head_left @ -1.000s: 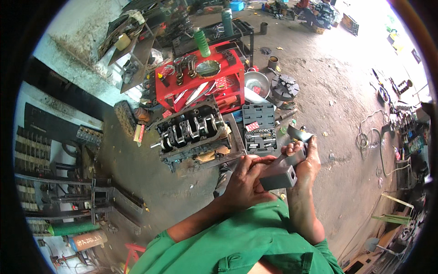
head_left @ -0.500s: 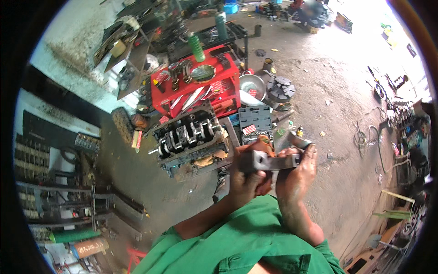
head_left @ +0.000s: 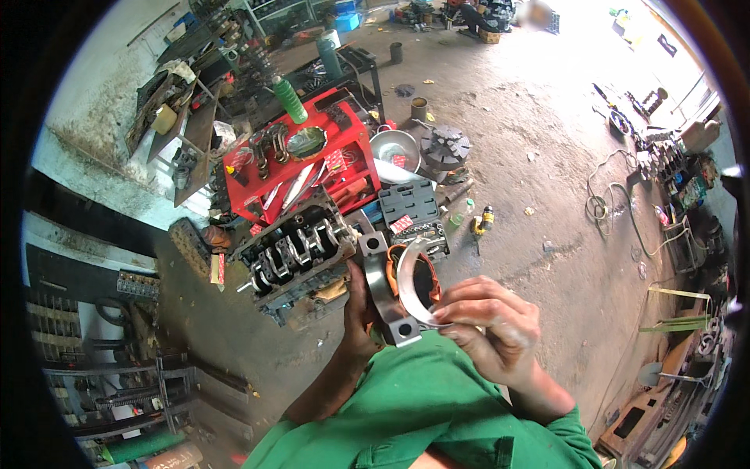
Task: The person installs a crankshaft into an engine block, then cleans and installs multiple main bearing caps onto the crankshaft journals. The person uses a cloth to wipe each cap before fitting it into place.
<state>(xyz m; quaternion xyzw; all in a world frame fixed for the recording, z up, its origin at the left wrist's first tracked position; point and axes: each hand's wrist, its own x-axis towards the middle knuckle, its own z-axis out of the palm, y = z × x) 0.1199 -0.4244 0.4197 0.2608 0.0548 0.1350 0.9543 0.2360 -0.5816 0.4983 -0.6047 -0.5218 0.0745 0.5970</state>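
Observation:
In front of my green shirt, my left hand [head_left: 358,319] grips a steel bearing cap [head_left: 380,288], a curved piece with a bolt hole at each end. Most of the left fingers are hidden behind it. My right hand [head_left: 500,328] pinches the lower end of a thin half-round bearing shell [head_left: 407,283] between thumb and fingers. The shell stands just right of the cap, its curve bulging toward it. Behind the shell shows an orange and dark cloth-like item [head_left: 426,273]; what holds it is hidden. Left of my hands lies an engine block [head_left: 336,262] with a crankshaft [head_left: 293,254] in it.
Beyond the block stands a red tool cart [head_left: 344,125] carrying a green bottle [head_left: 290,100] and connecting rods [head_left: 269,148]. An opened socket case [head_left: 408,202], a metal bowl [head_left: 394,148] and a small yellow-and-black bottle [head_left: 484,219] are on the floor. A hose [head_left: 617,203] lies at right.
The cap has turned from lying crosswise to nearly upright and moved left. My right hand has drawn away from the cap, holding the shell by its lower end. The view has shifted right.

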